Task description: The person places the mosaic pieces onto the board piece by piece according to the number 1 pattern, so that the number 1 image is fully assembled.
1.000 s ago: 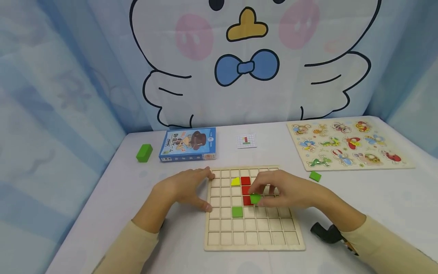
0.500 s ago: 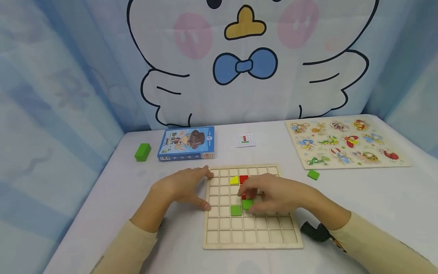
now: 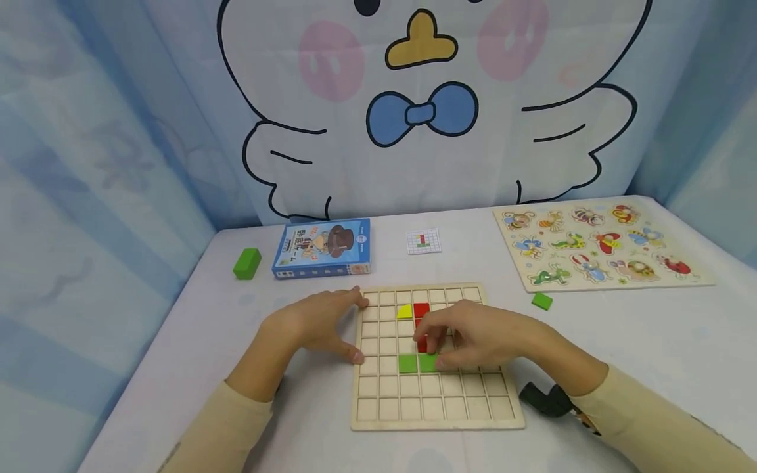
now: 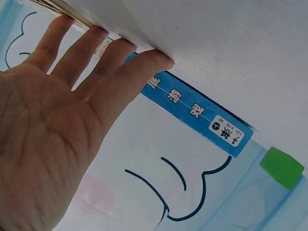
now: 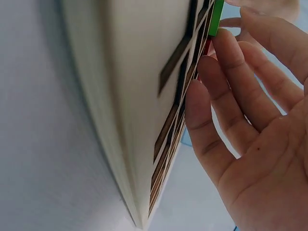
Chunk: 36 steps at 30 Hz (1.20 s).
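Observation:
In the head view a wooden grid board (image 3: 390, 410) lies on the table. A column of red tiles (image 3: 421, 309) stands in its cells, partly hidden by fingers, with a yellow tile (image 3: 405, 311) left of the top one. Two green tiles lie side by side lower down, the left green tile (image 3: 408, 363) and the right green tile (image 3: 428, 362). My right hand (image 3: 473, 335) hovers over the board, its fingertips at the right green tile; in the right wrist view the thumb stands apart from that tile (image 5: 217, 19). My left hand (image 3: 319, 325) rests with spread fingers against the board's left edge.
A blue game box (image 3: 322, 248), a small printed grid card (image 3: 423, 241) and an insect puzzle board (image 3: 597, 246) lie at the back. A green block (image 3: 247, 263) stands left, a loose green tile (image 3: 541, 301) lies right. A black object (image 3: 550, 401) shows by the right wrist.
My right hand has moved left and down on the board with a green tile, which now lies flat in the cell right of the other green one. The left hand stays.

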### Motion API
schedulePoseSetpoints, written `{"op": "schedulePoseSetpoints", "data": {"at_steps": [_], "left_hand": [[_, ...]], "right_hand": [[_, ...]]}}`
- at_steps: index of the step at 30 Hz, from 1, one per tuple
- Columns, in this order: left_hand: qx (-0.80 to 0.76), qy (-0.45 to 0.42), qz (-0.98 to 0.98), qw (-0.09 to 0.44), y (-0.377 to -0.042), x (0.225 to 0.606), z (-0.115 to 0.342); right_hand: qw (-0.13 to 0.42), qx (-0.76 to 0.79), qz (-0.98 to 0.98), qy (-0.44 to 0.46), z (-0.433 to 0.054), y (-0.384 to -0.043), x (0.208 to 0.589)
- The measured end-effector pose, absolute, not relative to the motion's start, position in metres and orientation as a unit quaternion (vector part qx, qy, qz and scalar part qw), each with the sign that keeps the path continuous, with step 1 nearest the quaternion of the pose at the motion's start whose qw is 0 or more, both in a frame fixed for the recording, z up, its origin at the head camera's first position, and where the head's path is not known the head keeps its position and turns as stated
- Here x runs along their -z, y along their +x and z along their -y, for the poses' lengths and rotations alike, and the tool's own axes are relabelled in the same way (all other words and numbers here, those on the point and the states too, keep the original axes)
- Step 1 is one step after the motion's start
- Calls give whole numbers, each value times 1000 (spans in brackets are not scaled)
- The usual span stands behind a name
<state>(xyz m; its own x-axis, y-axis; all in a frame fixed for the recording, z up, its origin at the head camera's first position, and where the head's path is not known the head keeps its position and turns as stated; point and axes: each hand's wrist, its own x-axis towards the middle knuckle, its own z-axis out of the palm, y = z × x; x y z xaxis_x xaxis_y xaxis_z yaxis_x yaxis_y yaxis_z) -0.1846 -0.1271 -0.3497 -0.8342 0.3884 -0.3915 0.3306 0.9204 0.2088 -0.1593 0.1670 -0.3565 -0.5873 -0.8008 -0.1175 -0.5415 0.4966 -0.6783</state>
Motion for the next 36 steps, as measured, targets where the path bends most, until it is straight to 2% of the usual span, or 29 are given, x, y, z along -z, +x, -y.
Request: {"op": "schedulePoseSetpoints", "data": {"at_steps": [11, 27, 36], "left_hand": [[-68, 187, -956, 216, -185, 350, 128], [-71, 177, -956, 222, -184, 351, 130], [-73, 187, -955, 218, -185, 351, 131]], "right_hand": [[211, 290, -828, -431, -169, -161, 356], [224, 328, -813, -426, -178, -163, 354], [175, 317, -833, -418, -197, -164, 341]]}}
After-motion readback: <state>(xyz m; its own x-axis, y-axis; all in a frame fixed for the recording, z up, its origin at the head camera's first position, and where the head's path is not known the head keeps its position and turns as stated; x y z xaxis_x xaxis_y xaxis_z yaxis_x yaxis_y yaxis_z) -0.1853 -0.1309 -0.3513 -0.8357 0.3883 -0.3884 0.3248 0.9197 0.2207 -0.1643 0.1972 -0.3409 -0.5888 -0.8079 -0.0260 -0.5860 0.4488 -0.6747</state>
